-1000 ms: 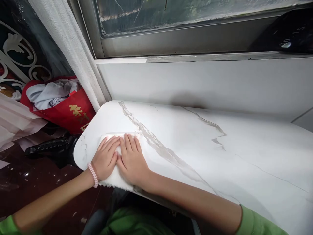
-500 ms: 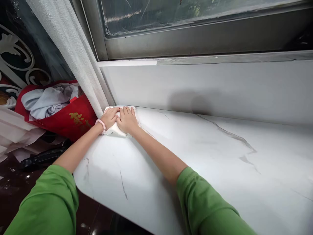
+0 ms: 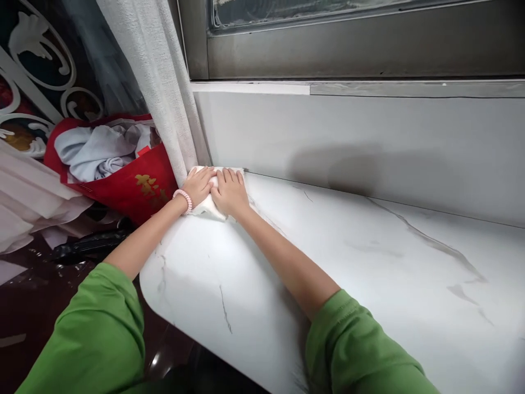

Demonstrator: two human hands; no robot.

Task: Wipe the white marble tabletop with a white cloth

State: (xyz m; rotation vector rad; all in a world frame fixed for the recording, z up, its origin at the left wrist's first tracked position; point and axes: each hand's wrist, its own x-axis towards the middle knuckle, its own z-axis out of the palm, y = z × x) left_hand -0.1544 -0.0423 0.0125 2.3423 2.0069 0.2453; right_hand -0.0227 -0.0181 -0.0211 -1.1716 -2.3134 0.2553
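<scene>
window partly beyond top edge

A person's left hand and right hand, with the white cloth beneath them, have moved from the table's near edge to its far corner, beside the curtain. Both arms now reach farther forward; less window glass shows.

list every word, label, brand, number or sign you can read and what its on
No text can be read with certainty.
Red bag: gold marks that may be lettering, too blurred to read.
White cloth, table and window frame: no words, labels or numbers visible.
</scene>
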